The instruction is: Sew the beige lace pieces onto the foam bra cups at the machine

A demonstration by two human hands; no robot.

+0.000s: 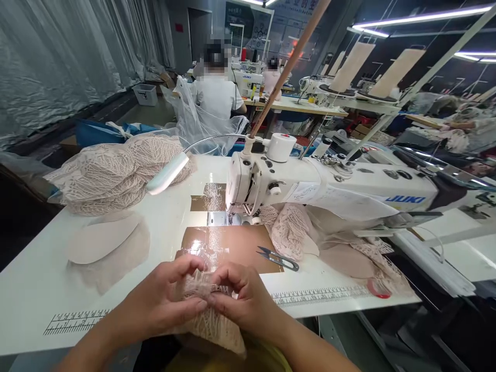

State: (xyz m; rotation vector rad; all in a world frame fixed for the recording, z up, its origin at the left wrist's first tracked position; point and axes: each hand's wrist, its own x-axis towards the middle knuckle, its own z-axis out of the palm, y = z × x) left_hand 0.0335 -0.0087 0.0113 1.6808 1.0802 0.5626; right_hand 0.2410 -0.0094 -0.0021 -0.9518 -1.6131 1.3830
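Both hands hold a piece of beige lace fabric [211, 323] at the front edge of the sewing table. My left hand [166, 297] pinches its upper left part between thumb and fingers. Close beside it, my right hand [246, 297] grips the same lace, with the two thumbs nearly touching. The lower part of the lace hangs down over the table edge. Just beyond the hands lies a brown plate [232, 245] covered with shiny tape. Thread snips [278, 258] rest on its right side. The white sewing machine [279, 175] stands behind the plate.
A lace pile [112, 165] lies at the back left, with cut beige pieces [106, 240] in front. More lace [292, 230] is bunched under the machine arm. A lamp [168, 173] reaches over the table. A ruler strip [321, 296] runs along the front. Other people sit farther back.
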